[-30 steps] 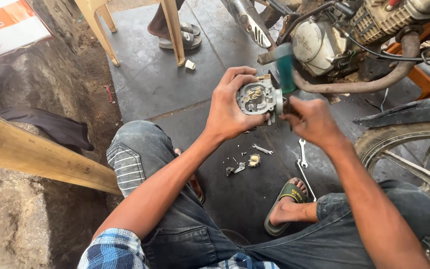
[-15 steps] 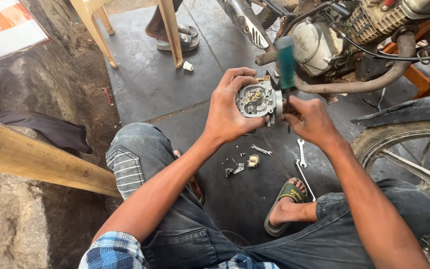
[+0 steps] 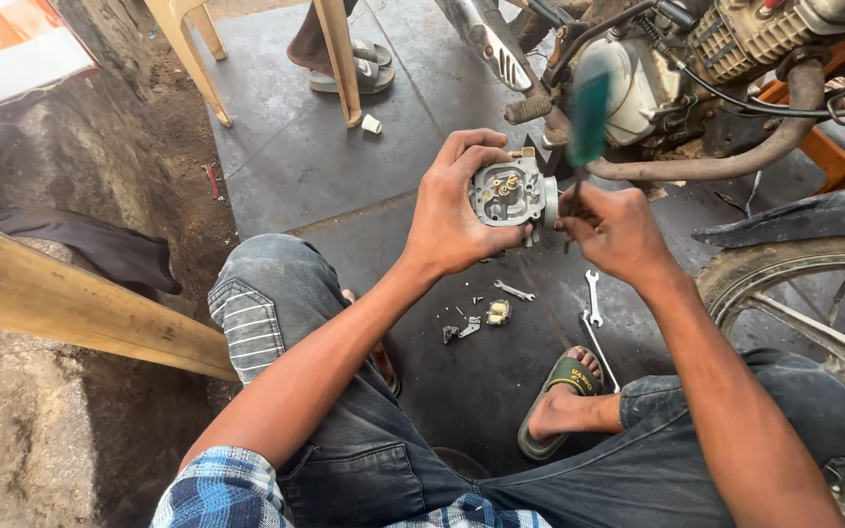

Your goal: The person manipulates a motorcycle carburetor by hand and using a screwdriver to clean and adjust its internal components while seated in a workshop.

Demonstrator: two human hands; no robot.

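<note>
A: Head view, the only one I'm getting. I'm seeing the left hand [image 3: 457, 210] wrapping its fingers round the carburettor [image 3: 512, 191], holding it up above the dark floor [image 3: 295, 156] with its open face turned toward me. Brass jets are showing inside.

B: And the right hand?

A: The right hand [image 3: 618, 230] is closing its fingers round the shaft of a screwdriver [image 3: 584, 127]. The green handle is pointing up and blurring, and the tip is meeting the carburettor at its right side. I cannot tell exactly where it seats.

B: What's lying about?

A: Small parts [image 3: 481, 318] are sitting on the floor below the hands, with two spanners [image 3: 594, 298] just beside them, near my sandalled foot [image 3: 559, 406]. A motorbike engine [image 3: 726, 59] is standing at the floor's far right, a wheel [image 3: 794, 284] at its right edge, chair legs [image 3: 339, 59] and another person's foot [image 3: 344, 64] at the far edge.

B: Advice for doing this well?

A: I'm judging it best to be keeping the driver square to the screw, pressing in firmly, bracing the carburettor against the palm, and turning slowly so the soft brass isn't chewing up.
</note>
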